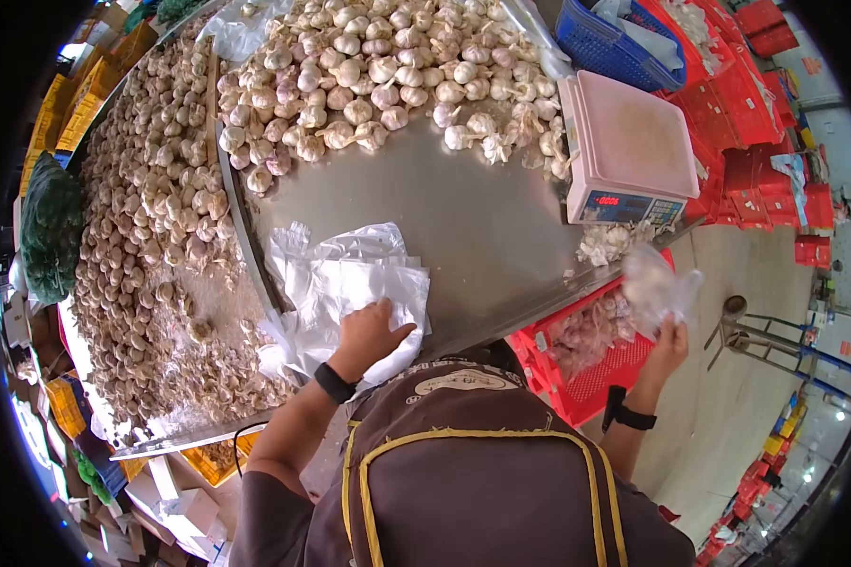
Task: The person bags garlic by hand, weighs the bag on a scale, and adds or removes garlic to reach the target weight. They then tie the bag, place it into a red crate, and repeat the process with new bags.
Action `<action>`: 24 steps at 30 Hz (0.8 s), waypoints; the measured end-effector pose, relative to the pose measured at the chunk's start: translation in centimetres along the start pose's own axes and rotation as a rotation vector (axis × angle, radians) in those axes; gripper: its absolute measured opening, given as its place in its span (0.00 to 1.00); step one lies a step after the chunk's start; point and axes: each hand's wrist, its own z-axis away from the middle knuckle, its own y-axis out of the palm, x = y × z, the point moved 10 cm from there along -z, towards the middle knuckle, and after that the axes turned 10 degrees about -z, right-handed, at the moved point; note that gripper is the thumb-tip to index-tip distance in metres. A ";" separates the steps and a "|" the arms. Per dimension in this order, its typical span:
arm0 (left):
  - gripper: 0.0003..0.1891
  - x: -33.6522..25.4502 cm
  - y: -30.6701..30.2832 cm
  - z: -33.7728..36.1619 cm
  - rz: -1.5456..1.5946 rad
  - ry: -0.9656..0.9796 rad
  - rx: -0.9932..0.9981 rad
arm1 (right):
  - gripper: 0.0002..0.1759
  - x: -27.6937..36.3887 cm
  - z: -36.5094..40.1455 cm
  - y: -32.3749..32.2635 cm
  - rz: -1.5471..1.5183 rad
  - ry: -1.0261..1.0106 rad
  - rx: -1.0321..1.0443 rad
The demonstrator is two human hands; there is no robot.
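Observation:
My left hand [369, 337] rests on a stack of thin clear plastic bags [336, 276] on the metal table, with the thumb out to the side and the fingers lying over the top bags. Out to the right, my right hand [668, 348] grips a clear plastic bag [660, 288] with pale contents that look like garlic. That bag hangs over a red crate [624, 380], in which several bagged bundles of garlic [586, 333] lie. Both wrists wear black bands.
Whole garlic bulbs [378, 71] are heaped at the table's far side. A divider separates them from more garlic [147, 246] on the left. At right stand a digital scale [629, 132], garlic peelings [607, 244], a blue basket [619, 42], stacked red crates [742, 104] and a hand cart [775, 345].

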 end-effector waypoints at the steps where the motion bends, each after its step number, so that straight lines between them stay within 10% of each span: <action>1: 0.25 0.0 1.4 -0.1 -0.081 -0.021 0.037 | 0.12 -2.9 -0.7 -3.1 0.064 0.037 -0.043; 7: 0.16 0.8 4.9 -1.1 0.013 -0.020 0.048 | 0.28 -8.1 -0.9 -0.2 0.438 0.051 0.360; 14: 0.06 2.7 2.2 -2.3 0.872 0.001 -0.040 | 0.22 6.3 7.4 26.8 0.089 -0.102 0.867; 17: 0.06 4.2 -2.1 -1.0 1.235 -0.036 -0.069 | 0.34 10.4 16.1 36.2 -0.156 -0.139 1.297; 24: 0.30 15.7 -8.0 9.2 1.906 -0.184 -0.591 | 0.55 12.8 33.5 47.4 -0.187 -0.650 1.663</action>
